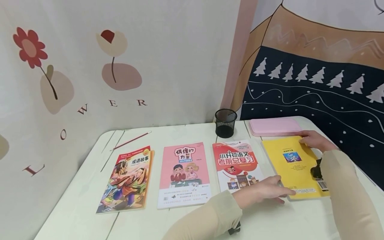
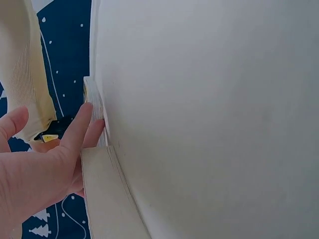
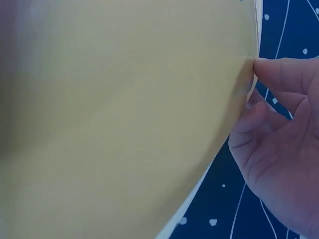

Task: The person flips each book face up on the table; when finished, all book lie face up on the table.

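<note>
A yellow book (image 1: 289, 176) lies at the right of the table, a small blue picture on its cover. At its far right edge my right hand (image 1: 316, 140) pinches it; the right wrist view shows the thumb at the page edge of the yellow cover (image 3: 129, 124) and the other fingers curled behind. My left hand (image 1: 265, 190) reaches to the near left corner of the same book, fingers extended and touching its edge. That forearm crosses in front of a red-and-white book (image 1: 237, 160), whose lower right part the hand covers.
Left of these lie a pink book (image 1: 186, 173) and a book with a colourful cartoon cover (image 1: 129, 180). A red pencil (image 1: 132, 140) rests behind them. Along the back stand a black mesh pen holder (image 1: 225, 123) and a pink case (image 1: 274, 126), close behind the yellow book.
</note>
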`<state>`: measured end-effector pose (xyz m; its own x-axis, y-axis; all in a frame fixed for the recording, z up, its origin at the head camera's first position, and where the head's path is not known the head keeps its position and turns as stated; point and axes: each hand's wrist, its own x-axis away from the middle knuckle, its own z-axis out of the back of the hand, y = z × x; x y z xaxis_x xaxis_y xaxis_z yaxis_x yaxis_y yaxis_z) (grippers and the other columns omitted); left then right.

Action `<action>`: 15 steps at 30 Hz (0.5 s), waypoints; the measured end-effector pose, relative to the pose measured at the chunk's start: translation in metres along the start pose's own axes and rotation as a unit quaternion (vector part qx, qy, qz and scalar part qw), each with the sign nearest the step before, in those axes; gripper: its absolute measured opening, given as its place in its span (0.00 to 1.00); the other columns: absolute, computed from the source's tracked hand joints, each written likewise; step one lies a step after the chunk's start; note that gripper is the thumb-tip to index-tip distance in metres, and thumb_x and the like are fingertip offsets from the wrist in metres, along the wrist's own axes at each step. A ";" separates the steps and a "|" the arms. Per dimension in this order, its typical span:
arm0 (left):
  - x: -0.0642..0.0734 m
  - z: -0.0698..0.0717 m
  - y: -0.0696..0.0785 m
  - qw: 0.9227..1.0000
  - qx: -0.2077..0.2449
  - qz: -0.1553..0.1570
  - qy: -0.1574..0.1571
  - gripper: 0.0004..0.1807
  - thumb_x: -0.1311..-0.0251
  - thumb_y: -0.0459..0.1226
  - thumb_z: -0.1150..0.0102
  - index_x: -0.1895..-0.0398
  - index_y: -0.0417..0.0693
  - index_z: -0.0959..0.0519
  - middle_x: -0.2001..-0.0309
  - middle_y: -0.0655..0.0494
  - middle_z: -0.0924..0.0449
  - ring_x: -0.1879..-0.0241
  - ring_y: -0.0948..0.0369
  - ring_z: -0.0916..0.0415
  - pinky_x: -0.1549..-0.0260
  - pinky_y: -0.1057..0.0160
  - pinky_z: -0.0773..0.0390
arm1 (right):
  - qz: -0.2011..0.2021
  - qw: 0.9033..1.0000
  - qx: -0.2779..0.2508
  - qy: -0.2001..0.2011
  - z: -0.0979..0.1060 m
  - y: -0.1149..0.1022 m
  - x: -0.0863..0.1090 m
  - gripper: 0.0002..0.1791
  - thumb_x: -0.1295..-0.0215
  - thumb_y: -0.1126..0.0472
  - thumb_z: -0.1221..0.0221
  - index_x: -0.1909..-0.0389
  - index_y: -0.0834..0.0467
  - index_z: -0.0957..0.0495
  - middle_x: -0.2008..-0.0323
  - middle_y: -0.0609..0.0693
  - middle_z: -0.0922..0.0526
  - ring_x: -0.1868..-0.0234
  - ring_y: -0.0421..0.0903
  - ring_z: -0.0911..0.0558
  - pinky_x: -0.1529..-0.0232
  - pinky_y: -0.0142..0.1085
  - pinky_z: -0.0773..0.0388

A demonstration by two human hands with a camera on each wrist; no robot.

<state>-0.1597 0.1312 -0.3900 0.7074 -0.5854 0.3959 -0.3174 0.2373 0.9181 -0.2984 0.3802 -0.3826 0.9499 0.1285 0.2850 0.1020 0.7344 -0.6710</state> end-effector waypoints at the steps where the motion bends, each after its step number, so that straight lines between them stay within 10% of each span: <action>1: 0.000 0.000 0.000 1.000 0.003 -0.002 0.000 0.26 0.47 0.33 0.42 0.44 0.46 0.35 0.69 0.59 0.28 0.66 0.62 0.26 0.72 0.62 0.23 | 0.003 1.000 0.003 -0.004 0.002 -0.001 0.000 0.27 0.37 0.65 0.58 0.40 0.75 0.50 0.51 0.69 0.39 0.53 0.63 0.38 0.50 0.57 0.41; 15: -0.003 -0.009 -0.005 0.997 0.046 -0.044 0.033 0.23 0.48 0.29 0.43 0.50 0.58 0.32 0.65 0.61 0.31 0.71 0.59 0.27 0.76 0.60 0.22 | 0.086 0.987 -0.135 -0.006 0.029 0.003 0.023 0.23 0.34 0.60 0.54 0.39 0.61 0.42 0.51 0.51 0.31 0.59 0.49 0.28 0.58 0.36 0.29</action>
<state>-0.1545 0.1383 -0.3957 0.7743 -0.5473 0.3178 -0.3072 0.1141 0.9448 -0.2847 0.4048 -0.3577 0.9565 0.2449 0.1588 0.0167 0.4974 -0.8674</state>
